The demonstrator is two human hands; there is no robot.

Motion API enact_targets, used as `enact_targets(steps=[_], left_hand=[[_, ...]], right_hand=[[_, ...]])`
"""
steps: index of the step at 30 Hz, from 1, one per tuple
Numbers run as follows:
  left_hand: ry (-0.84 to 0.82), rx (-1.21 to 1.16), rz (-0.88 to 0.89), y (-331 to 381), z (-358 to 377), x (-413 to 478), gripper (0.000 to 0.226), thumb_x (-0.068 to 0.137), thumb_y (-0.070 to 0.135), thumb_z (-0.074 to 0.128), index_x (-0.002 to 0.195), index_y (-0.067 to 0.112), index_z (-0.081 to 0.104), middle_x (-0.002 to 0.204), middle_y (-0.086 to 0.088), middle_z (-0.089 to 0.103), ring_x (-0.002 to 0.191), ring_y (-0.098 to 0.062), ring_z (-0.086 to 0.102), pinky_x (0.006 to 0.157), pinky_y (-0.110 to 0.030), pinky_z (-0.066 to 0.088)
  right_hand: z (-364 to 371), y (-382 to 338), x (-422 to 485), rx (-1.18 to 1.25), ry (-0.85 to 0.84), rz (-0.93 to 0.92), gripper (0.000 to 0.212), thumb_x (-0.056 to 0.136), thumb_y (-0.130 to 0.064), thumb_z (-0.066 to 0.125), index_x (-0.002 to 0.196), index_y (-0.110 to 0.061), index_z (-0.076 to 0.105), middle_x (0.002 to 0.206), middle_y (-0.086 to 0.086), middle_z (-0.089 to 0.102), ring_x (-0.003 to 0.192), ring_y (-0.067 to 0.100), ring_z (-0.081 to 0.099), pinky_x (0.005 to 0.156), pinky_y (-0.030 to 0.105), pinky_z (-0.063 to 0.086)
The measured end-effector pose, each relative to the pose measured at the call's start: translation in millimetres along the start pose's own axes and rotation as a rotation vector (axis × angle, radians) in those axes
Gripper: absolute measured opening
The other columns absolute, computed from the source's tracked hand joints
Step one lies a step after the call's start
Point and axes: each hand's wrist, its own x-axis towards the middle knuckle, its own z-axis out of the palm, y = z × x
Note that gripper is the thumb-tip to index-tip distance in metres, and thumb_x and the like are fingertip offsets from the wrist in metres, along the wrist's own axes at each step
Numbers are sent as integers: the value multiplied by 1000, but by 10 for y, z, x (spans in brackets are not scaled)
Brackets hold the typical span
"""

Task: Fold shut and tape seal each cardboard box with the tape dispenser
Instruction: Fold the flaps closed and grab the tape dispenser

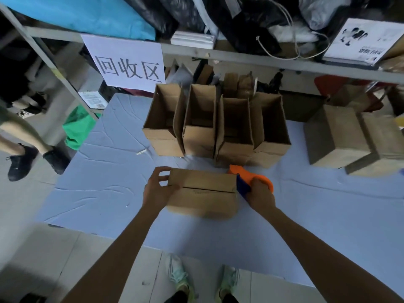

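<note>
A closed cardboard box (205,189) lies on the blue sheet (105,171) in front of me, its two top flaps folded shut with the seam running left to right. My left hand (157,189) grips the box's left end, thumb on top near the seam. My right hand (260,193) holds the orange and blue tape dispenser (244,182) against the box's right end at the seam. Behind stand several open boxes (216,125) with their flaps up. Two closed boxes (354,138) sit at the right.
A metal shelf rail (240,57) with a white paper sign (129,62) runs across the back, bags piled above it. Another person's legs and black shoes (35,158) stand at the left. A green bag (78,127) lies beside the sheet. My own shoes (201,278) show below.
</note>
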Motion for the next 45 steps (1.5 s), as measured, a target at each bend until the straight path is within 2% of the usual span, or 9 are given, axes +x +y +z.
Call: enact_targets(steps=[4, 8, 11, 15, 23, 27, 32, 38, 45], left_hand=[[4, 11, -6, -10, 16, -24, 47, 78, 13, 73, 114, 35, 53, 108, 3, 64, 89, -16, 62, 70, -38, 54], [-48, 50, 17, 76, 42, -9, 58, 80, 11, 72, 126, 34, 46, 110, 1, 61, 89, -20, 61, 66, -32, 51], [-189, 126, 70, 141, 188, -21, 65, 77, 16, 70, 128, 46, 43, 112, 0, 57, 93, -23, 63, 73, -41, 56], [-151, 416, 108, 283, 302, -10, 57, 80, 20, 68, 131, 32, 47, 128, -10, 40, 103, -26, 52, 87, -40, 51], [-232, 760, 846, 1190, 972, 57, 49, 80, 17, 70, 126, 13, 53, 132, -9, 45, 117, -26, 48, 94, -35, 47], [-182, 1232, 945, 1435, 1289, 371, 58, 82, 45, 65, 129, 18, 46, 144, -11, 26, 132, -28, 27, 104, -38, 32], [-345, 1496, 1073, 1501, 1417, 611, 36, 95, 46, 44, 119, 22, 56, 128, -3, 52, 122, -23, 42, 108, -39, 22], [-378, 1467, 984, 1455, 1415, 781, 33, 100, 39, 37, 123, 21, 53, 118, -2, 63, 117, -21, 50, 110, -36, 16], [-397, 1137, 1000, 1549, 1288, 613, 56, 88, 40, 59, 135, 16, 43, 135, -8, 45, 130, -24, 33, 114, -39, 19]], right_hand=[[-161, -160, 92, 59, -103, 6, 54, 80, -3, 49, 94, -55, 50, 99, -13, 59, 88, 7, 54, 84, 26, 49], [-290, -176, -18, 23, -2, 72, 45, 83, 3, 47, 65, -36, 37, 68, -12, 42, 70, 12, 43, 65, 21, 38], [-245, -34, 74, 531, -17, 179, 38, 82, 8, 42, 57, -17, 26, 50, -2, 31, 49, 15, 40, 52, 22, 38], [-278, 64, 124, 640, -36, 200, 25, 79, 6, 48, 66, -13, 40, 55, 6, 48, 53, 19, 54, 66, 34, 49], [-322, 134, 246, 594, -50, 268, 30, 78, -8, 53, 105, 2, 57, 95, 21, 62, 89, 35, 64, 80, 43, 56], [-348, 177, 247, 270, -30, 222, 23, 87, -17, 53, 105, -4, 58, 108, 23, 64, 97, 32, 65, 87, 43, 54], [-567, 190, 161, -602, -191, -511, 55, 87, -18, 49, 125, -57, 44, 110, -13, 57, 98, 11, 56, 82, 30, 51], [-702, 409, 60, -804, -165, -440, 39, 89, -13, 47, 125, -26, 53, 123, 1, 50, 112, 22, 49, 88, 30, 41], [-942, 304, -43, -765, 123, -636, 10, 83, -2, 60, 88, -9, 53, 79, 8, 58, 68, 27, 57, 55, 35, 45]])
